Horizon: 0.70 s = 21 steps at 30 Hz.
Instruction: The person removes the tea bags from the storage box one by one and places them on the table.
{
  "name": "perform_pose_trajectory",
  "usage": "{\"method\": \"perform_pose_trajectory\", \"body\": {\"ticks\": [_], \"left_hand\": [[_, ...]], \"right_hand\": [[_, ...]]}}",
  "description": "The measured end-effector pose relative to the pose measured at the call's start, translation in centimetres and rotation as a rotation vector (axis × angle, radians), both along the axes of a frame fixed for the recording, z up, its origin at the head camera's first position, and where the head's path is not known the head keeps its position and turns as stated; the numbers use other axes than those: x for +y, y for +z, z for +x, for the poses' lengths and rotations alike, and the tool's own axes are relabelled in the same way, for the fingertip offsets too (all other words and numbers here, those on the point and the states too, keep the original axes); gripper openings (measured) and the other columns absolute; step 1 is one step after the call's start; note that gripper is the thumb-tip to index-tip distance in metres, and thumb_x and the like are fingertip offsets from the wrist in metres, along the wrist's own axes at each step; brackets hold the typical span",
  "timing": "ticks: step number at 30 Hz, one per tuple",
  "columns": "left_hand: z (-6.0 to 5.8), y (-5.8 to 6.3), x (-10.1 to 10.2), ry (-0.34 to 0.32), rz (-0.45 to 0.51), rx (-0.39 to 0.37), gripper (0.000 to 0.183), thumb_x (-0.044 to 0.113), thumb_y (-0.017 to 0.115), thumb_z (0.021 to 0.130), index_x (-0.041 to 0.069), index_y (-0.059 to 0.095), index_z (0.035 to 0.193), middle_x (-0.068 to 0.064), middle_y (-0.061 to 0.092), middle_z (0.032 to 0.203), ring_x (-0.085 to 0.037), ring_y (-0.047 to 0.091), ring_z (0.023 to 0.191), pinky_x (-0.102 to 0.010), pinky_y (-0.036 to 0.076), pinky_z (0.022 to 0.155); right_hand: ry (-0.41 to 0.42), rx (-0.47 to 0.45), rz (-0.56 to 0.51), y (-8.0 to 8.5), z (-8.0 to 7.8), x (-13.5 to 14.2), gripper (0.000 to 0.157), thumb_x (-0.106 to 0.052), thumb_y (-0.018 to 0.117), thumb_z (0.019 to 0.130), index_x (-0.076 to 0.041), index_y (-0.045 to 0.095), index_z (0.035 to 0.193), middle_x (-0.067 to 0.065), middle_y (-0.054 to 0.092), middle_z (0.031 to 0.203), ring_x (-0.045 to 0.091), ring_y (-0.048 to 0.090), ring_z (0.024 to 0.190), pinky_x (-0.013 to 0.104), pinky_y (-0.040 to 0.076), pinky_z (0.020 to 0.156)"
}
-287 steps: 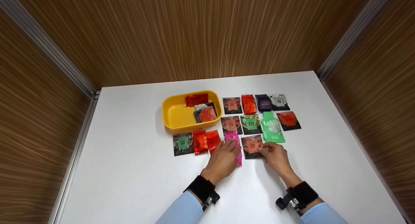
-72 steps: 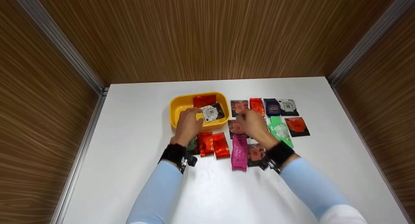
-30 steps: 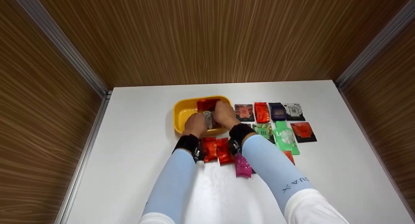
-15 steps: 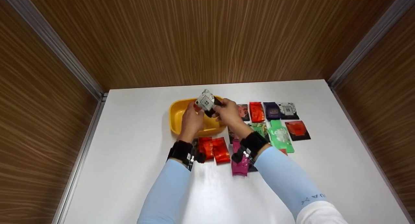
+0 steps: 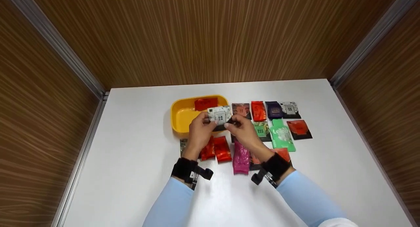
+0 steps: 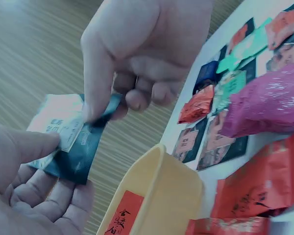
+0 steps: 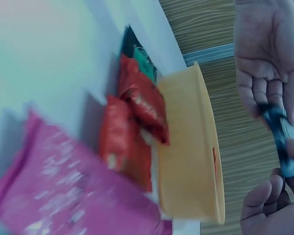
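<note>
Both hands pinch one black-and-white tea sachet (image 5: 220,112), held up over the front right of the yellow basket (image 5: 173,118). My left hand (image 5: 199,132) has its left edge, thumb on the printed face. At the lower right edge, my right hand (image 5: 248,132) grips the dark part between thumb and fingers. The left wrist view shows the sachet (image 6: 78,154) with fingers beneath it and both thumbs on top. A red tea packet (image 5: 206,104) lies inside the basket at the back.
Rows of tea packets lie right of the basket, among them a purple packet (image 5: 274,109), a green pouch (image 5: 282,136) and a red-and-black sachet (image 5: 299,129). In front are red packets (image 5: 223,149) and a pink packet (image 5: 241,159). Wood-patterned walls enclose the white table (image 5: 124,161).
The black-and-white sachet came out of the basket into both hands, then moved right and nearer, turning flatter. Earlier, a red-labelled sachet left the basket; one now lies below the green pouch.
</note>
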<state>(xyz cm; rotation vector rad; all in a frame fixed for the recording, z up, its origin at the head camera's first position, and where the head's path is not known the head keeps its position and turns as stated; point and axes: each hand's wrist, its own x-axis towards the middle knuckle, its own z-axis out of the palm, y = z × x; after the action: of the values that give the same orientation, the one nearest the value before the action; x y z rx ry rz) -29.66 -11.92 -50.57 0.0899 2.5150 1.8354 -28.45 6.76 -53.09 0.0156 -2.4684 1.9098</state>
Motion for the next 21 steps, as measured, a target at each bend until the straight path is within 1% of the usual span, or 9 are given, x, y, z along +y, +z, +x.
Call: {"method": "perform_pose_trajectory", "body": {"ticks": [3, 5, 7, 9, 11, 15, 17, 19, 21], "left_hand": [[1.1, -0.7, 0.3, -0.066, -0.018, 0.014, 0.018, 0.018, 0.076, 0.098, 0.009, 0.072, 0.113, -0.008, 0.076, 0.105, -0.019, 0.069, 0.093, -0.032, 0.058, 0.077], [1.8, -1.2, 0.6, -0.099, -0.043, 0.024, 0.015, 0.020, 0.075, 0.098, 0.010, 0.074, 0.109, -0.006, 0.076, 0.102, -0.017, 0.068, 0.090, -0.031, 0.057, 0.076], [2.5, -1.9, 1.0, -0.127, -0.067, 0.035, 0.012, 0.021, 0.076, 0.099, 0.011, 0.075, 0.105, -0.003, 0.076, 0.098, -0.015, 0.066, 0.087, -0.030, 0.055, 0.075], [3.2, -2.6, 1.6, -0.142, -0.104, 0.054, 0.010, 0.023, 0.076, 0.098, 0.012, 0.076, 0.100, -0.001, 0.075, 0.093, -0.013, 0.064, 0.082, -0.029, 0.054, 0.072], [3.8, -3.2, 2.2, -0.145, -0.152, 0.081, 0.011, 0.024, 0.077, 0.097, 0.014, 0.076, 0.094, 0.002, 0.074, 0.087, -0.010, 0.062, 0.077, -0.028, 0.051, 0.068], [5.1, -4.2, 3.5, -0.158, -0.223, 0.123, 0.016, 0.025, 0.079, 0.096, 0.014, 0.072, 0.087, 0.005, 0.068, 0.078, -0.008, 0.056, 0.071, -0.025, 0.045, 0.063], [5.7, -4.6, 4.1, -0.176, -0.252, 0.132, 0.015, 0.024, 0.078, 0.096, 0.013, 0.071, 0.090, 0.004, 0.068, 0.078, -0.009, 0.057, 0.071, -0.025, 0.045, 0.064], [6.2, -4.8, 4.6, -0.192, -0.271, 0.124, 0.014, 0.023, 0.078, 0.097, 0.012, 0.073, 0.102, 0.002, 0.072, 0.084, -0.009, 0.062, 0.075, -0.025, 0.051, 0.068], [6.8, -5.1, 5.0, -0.206, -0.289, 0.114, 0.022, 0.022, 0.078, 0.097, 0.012, 0.073, 0.116, 0.000, 0.076, 0.092, -0.011, 0.069, 0.082, -0.028, 0.056, 0.074]], "right_hand": [[-0.012, 0.001, -0.040, -0.8, 1.4, 1.3, 0.016, -0.013, 0.074, 0.099, -0.002, 0.073, 0.110, 0.006, 0.067, 0.094, 0.017, 0.059, 0.081, 0.026, 0.052, 0.068], [-0.029, 0.009, -0.073, -1.5, 2.3, 2.0, 0.014, -0.010, 0.074, 0.098, 0.000, 0.073, 0.107, 0.004, 0.065, 0.088, 0.015, 0.056, 0.076, 0.025, 0.050, 0.065], [-0.048, 0.005, -0.105, -2.3, 3.1, 2.6, 0.012, -0.007, 0.074, 0.098, 0.003, 0.072, 0.103, 0.003, 0.061, 0.080, 0.013, 0.053, 0.069, 0.024, 0.045, 0.059], [-0.069, -0.017, -0.125, -3.0, 4.0, 3.2, 0.011, -0.007, 0.073, 0.098, 0.003, 0.071, 0.101, 0.002, 0.056, 0.075, 0.012, 0.049, 0.063, 0.023, 0.040, 0.053], [-0.084, -0.061, -0.141, -3.7, 4.8, 3.8, 0.011, -0.008, 0.073, 0.099, 0.002, 0.070, 0.100, 0.001, 0.054, 0.071, 0.013, 0.046, 0.056, 0.024, 0.038, 0.047], [-0.120, -0.132, -0.180, -4.8, 6.4, 4.8, 0.012, -0.007, 0.072, 0.099, 0.004, 0.069, 0.101, 0.001, 0.054, 0.070, 0.014, 0.047, 0.055, 0.026, 0.040, 0.048], [-0.148, -0.142, -0.189, -5.2, 7.0, 5.3, 0.012, -0.005, 0.072, 0.099, 0.006, 0.069, 0.102, 0.000, 0.055, 0.070, 0.013, 0.047, 0.057, 0.025, 0.041, 0.050], [-0.179, -0.141, -0.168, -5.5, 7.5, 5.9, 0.014, -0.005, 0.072, 0.098, 0.008, 0.071, 0.103, -0.001, 0.055, 0.070, 0.011, 0.047, 0.058, 0.024, 0.041, 0.052], [-0.214, -0.141, -0.138, -5.8, 8.0, 6.8, 0.016, -0.007, 0.074, 0.098, 0.007, 0.072, 0.104, -0.003, 0.056, 0.069, 0.009, 0.048, 0.058, 0.022, 0.040, 0.052]]}}
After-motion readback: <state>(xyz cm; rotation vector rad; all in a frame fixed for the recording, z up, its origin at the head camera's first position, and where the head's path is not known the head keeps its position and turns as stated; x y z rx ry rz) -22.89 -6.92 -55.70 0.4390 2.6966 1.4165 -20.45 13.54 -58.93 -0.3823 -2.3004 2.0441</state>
